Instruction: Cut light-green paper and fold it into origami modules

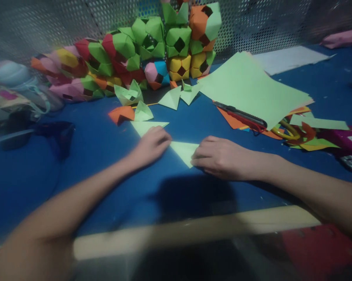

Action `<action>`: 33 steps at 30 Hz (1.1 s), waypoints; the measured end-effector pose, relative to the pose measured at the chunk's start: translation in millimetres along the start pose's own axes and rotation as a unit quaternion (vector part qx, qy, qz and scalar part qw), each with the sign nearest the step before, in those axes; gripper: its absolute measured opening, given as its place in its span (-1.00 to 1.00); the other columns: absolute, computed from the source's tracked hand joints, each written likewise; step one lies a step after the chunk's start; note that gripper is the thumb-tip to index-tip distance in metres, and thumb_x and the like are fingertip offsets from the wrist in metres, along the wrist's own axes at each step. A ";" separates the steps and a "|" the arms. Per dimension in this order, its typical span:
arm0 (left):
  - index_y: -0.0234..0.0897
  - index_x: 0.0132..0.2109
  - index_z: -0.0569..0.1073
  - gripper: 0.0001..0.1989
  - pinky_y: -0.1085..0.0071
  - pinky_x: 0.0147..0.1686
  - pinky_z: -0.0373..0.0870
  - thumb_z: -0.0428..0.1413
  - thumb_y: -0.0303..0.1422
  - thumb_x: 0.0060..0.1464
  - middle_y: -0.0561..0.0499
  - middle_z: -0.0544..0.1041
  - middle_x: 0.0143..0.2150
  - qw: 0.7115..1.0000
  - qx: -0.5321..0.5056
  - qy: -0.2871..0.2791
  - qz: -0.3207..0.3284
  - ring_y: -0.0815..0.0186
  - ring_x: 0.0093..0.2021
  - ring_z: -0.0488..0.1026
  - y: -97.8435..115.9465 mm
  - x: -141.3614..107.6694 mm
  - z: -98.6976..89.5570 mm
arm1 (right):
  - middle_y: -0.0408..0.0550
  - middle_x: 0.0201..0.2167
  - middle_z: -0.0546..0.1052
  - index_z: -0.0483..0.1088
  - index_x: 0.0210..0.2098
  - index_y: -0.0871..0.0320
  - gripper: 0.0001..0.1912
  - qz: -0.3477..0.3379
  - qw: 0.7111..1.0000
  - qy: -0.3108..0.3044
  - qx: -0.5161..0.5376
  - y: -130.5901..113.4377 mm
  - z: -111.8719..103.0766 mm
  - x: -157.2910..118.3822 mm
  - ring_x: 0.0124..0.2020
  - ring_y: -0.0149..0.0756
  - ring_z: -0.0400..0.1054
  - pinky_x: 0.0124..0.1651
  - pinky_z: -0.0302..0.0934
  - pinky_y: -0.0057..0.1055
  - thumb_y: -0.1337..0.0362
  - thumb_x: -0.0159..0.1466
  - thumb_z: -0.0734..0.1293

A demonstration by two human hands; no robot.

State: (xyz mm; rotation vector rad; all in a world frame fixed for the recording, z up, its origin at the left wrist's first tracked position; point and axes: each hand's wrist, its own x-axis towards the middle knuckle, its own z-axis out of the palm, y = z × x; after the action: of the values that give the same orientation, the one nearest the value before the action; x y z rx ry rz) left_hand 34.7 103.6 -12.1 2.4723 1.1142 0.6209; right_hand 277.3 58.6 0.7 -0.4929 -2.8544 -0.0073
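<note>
A pale green folded paper triangle (pixel 184 151) lies on the blue table between my two hands. My right hand (pixel 218 157) is closed over the right part of this paper, hiding its edge. At its left tip is my left hand (pixel 153 143), fingers curled together and thumb against the corner. Just behind the left hand, another pale green folded sheet (pixel 148 127) rests partly covered. Beyond it sit an orange folded piece (pixel 122 114) and a small green folded piece (pixel 143 111).
Stacked paper modules (pixel 120 50) line the metal mesh at the back. A green paper stack (pixel 248 86) lies at right with a box cutter (pixel 241 114) on its near edge. Yellow-handled scissors (pixel 289 130) are beside it. A bottle (pixel 12 74) stands far left.
</note>
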 end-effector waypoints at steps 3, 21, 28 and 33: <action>-0.29 -0.36 0.42 -0.87 0.28 -0.15 0.31 0.00 -0.44 0.12 -0.01 0.43 -0.33 1.000 -0.018 -0.005 -0.019 0.27 -0.22 0.35 -0.3 1.7 -0.2 | 0.01 -0.37 0.47 0.45 -0.29 0.21 -0.73 -0.001 1.000 -0.004 0.001 -0.5 -0.7 0.6 -0.37 -0.29 0.22 -0.20 0.02 -0.32 0.41 0.32 0.12; -0.30 -0.25 0.38 -0.82 0.29 -0.14 0.33 -0.09 -0.56 0.10 -0.04 0.42 -0.26 0.996 0.028 0.073 -0.032 0.28 -0.19 0.35 9.8 -2.5 -1.3 | 0.05 -0.31 0.48 0.46 -0.22 0.22 -0.74 0.023 0.999 -0.034 0.025 -2.7 -2.5 -0.1 -0.30 -0.26 0.26 -0.20 0.01 -0.31 0.39 0.32 0.13; -0.35 -0.23 0.39 -0.85 0.32 -0.18 0.34 -0.07 -0.44 0.20 -0.10 0.43 -0.24 0.991 0.098 0.036 0.078 0.26 -0.19 0.34 37.8 -15.5 10.3 | -0.02 -0.38 0.45 0.46 -0.30 0.21 -0.76 0.029 0.999 -0.032 0.015 -3.8 -1.5 1.9 -0.37 -0.29 0.21 -0.27 -0.01 -0.33 0.39 0.30 0.15; -0.36 -0.31 0.43 -0.70 0.33 -0.26 0.31 -0.12 -0.32 0.27 -0.11 0.45 -0.29 0.972 0.208 -0.038 0.102 0.26 -0.28 0.31 42.9 -19.3 23.0 | -0.02 -0.42 0.45 0.44 -0.33 0.21 -0.75 0.074 0.997 0.005 -0.015 -6.2 9.7 5.3 -0.40 -0.29 0.20 -0.33 0.00 -0.34 0.34 0.31 0.14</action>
State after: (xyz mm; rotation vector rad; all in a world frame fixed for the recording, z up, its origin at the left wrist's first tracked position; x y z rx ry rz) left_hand 61.5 58.8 -15.3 2.9684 1.0562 0.3682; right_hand 268.1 54.9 -7.2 -0.7080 -2.8031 -0.0258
